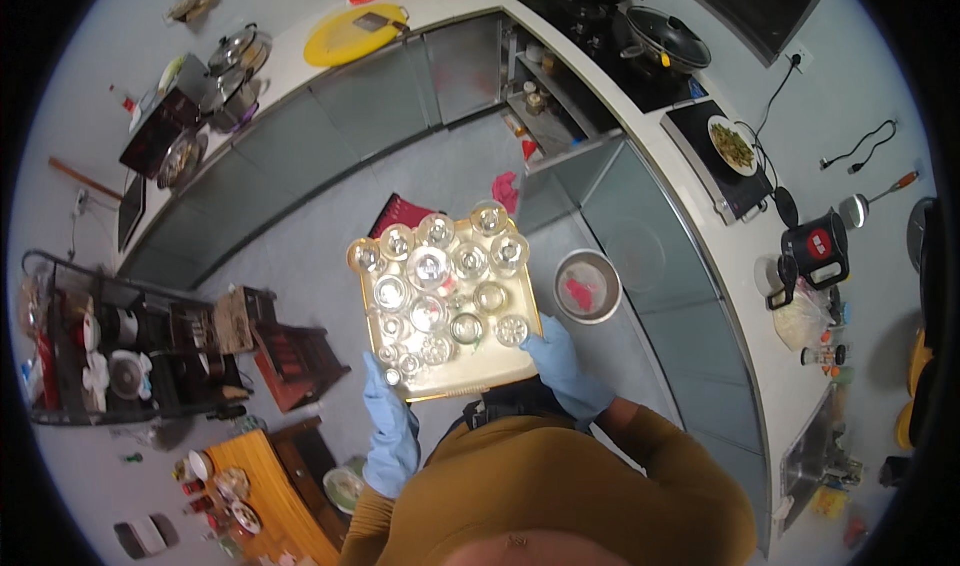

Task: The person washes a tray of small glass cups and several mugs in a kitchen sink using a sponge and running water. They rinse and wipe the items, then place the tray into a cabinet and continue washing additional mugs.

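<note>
A cream tray (457, 380) with a gold rim is held level before my body, with my left hand (390, 431) on its near left corner and my right hand (562, 367) on its right edge. Both hands wear light blue gloves; the fingers under the tray are hidden. Clear glassware crowds the tray: stemmed glasses (489, 218) along the far edge, tumblers (466, 328) in the middle, and small glasses (392, 376) at the near left. One patterned glass (512, 330) stands close to my right fingers.
On the floor to the right sits a metal basin (588, 318) with a pink cloth inside. A lower cabinet door (559, 176) stands open ahead. Red wooden stools (296, 363) and a black rack (135, 416) are at the left; a white counter (705, 228) curves along the right.
</note>
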The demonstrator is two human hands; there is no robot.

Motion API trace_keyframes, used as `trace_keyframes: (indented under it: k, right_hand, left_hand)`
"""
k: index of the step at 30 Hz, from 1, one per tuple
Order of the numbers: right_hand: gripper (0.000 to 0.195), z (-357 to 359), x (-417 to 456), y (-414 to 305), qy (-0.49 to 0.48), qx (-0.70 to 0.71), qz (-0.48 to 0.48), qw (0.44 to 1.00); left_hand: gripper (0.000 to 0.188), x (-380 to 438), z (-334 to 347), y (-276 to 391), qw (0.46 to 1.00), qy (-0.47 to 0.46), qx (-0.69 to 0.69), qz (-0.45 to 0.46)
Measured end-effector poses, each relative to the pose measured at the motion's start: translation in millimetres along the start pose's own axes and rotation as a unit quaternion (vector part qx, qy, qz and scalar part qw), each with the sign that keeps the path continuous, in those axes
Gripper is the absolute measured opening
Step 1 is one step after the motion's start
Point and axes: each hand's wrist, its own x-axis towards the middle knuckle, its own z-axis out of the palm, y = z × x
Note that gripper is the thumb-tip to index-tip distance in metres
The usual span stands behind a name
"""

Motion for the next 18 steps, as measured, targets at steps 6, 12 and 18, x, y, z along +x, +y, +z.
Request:
trace_keyframes:
  k: [6, 12, 18]
  right_hand:
    - [0.042, 12.2, 87.1, -15.3, 0.006, -0.006, 0.007, 1.0]
    - [0.042, 21.3, 169.8, -23.4, 0.054, -0.096, -0.014, 0.994]
    - [0.04, 39.0, 247.0, -52.1, 0.108, -0.086, -0.022, 0.99]
  left_hand:
    - [0.053, 81.1, 38.2, 15.6, 0.994, -0.007, 0.064, 0.083]
    - [0.057, 180.8, 69.2, 12.1, 0.999, 0.001, 0.012, 0.037]
    - [0.061, 263.9, 142.8, 70.8, 0.994, -0.077, 0.009, -0.077]
